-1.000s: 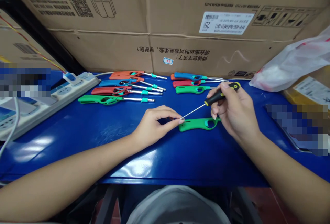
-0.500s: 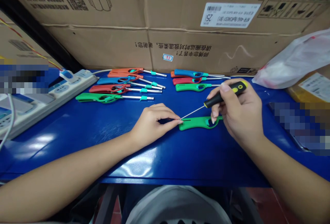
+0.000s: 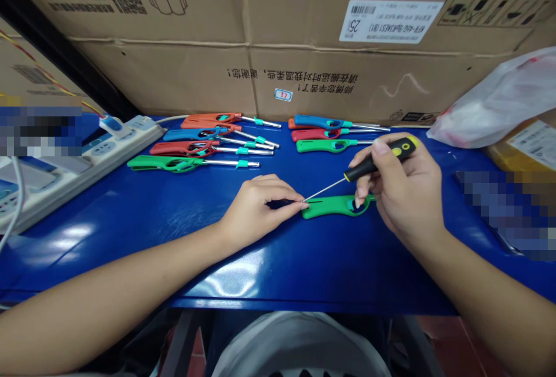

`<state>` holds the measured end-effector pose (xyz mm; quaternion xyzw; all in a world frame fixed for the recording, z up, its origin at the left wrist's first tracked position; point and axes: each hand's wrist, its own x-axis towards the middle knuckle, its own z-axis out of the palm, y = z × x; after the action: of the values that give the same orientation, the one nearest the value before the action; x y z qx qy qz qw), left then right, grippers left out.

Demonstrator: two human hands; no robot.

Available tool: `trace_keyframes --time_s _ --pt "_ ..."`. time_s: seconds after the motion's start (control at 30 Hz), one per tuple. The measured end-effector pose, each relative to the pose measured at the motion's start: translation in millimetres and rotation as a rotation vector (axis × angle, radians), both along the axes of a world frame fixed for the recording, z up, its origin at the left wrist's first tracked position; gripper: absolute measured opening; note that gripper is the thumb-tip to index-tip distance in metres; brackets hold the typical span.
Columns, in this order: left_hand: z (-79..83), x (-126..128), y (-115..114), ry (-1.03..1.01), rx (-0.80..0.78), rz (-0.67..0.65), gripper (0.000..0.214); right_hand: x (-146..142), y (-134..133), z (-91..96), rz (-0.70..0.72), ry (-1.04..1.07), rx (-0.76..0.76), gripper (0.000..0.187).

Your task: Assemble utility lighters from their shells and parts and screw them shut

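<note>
A green long-nosed lighter (image 3: 328,207) lies flat on the blue table before me, its nozzle end partly hidden by my right hand. My right hand (image 3: 406,191) grips the black-and-yellow handle of a screwdriver (image 3: 369,167), with a fingertip near the lighter's trigger opening. The screwdriver slants down to the left, its tip at the lighter's butt end. There the thumb and forefinger of my left hand (image 3: 260,203) are pinched together at the tip; what is between them is too small to make out.
Several lighters (image 3: 186,148) lie in a row at back left, and more lighters (image 3: 325,132) at back right. A power strip (image 3: 104,148) runs along the left. Behind stands a large cardboard box (image 3: 182,70); a plastic bag (image 3: 495,99) hangs at right.
The view has shifted very slightly. Both hands, the screwdriver and the green lighter hold almost the same positions.
</note>
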<state>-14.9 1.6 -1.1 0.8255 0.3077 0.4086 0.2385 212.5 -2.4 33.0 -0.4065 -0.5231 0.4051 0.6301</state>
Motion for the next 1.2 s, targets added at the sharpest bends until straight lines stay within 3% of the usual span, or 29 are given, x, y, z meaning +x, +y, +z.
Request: trace_keyframes --time_s 0.33,0.5,0.57,0.73,1.2 --pt "-3.5 2 -1 0.004 0.004 -0.005 0.004 -9 -11 7.2 0.017 -0.113 0.095 0.020" --pt "-5.7 3 -1 0.110 -0.021 -0.033 0.042 -12 -14 16.1 -0.091 -0.198 0.125 0.023" --pt "-10.1 3 0 0.164 -0.036 -0.044 0.048 -13 -13 19.2 -0.103 -0.218 0.147 0.026" --pt "-18.2 4 4 0.197 -0.057 -0.065 0.040 -16 -12 18.4 -0.090 -0.249 0.152 0.025" --pt "-17.4 5 5 0.183 -0.059 -0.083 0.038 -16 -10 8.4 -0.062 -0.363 0.205 0.017"
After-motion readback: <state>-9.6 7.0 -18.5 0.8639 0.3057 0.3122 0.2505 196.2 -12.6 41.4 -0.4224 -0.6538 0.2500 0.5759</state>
